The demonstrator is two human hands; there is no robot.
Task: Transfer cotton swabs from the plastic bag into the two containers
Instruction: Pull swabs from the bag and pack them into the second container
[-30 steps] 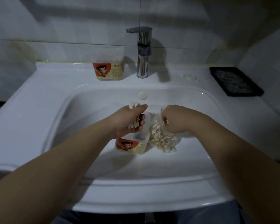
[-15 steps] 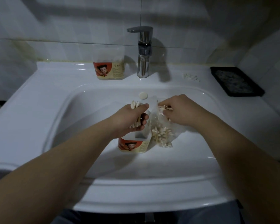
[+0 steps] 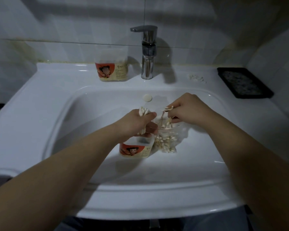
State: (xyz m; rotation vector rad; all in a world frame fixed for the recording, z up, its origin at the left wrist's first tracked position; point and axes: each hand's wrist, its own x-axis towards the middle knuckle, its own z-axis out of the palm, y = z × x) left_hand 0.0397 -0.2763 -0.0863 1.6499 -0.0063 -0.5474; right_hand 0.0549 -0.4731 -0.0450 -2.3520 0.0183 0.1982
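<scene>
In the head view, your left hand is clenched round a bundle of cotton swabs. The bundle stands roughly upright in your fist, with its white tips poking out above your thumb. That hand hangs just over the open near container, which stands in the basin of the white sink with its red picture label facing you. Touching the container's right side is the clear plastic bag, slumped in the basin and holding a heap of loose swabs. Your right hand sits above the bag's mouth, its fingers pinching a few swabs that stick out leftward, close to your left thumb. The second container stands well apart on the back ledge, just left of the chrome faucet; you cannot tell what is inside it. A black tray lies on the far right ledge.
</scene>
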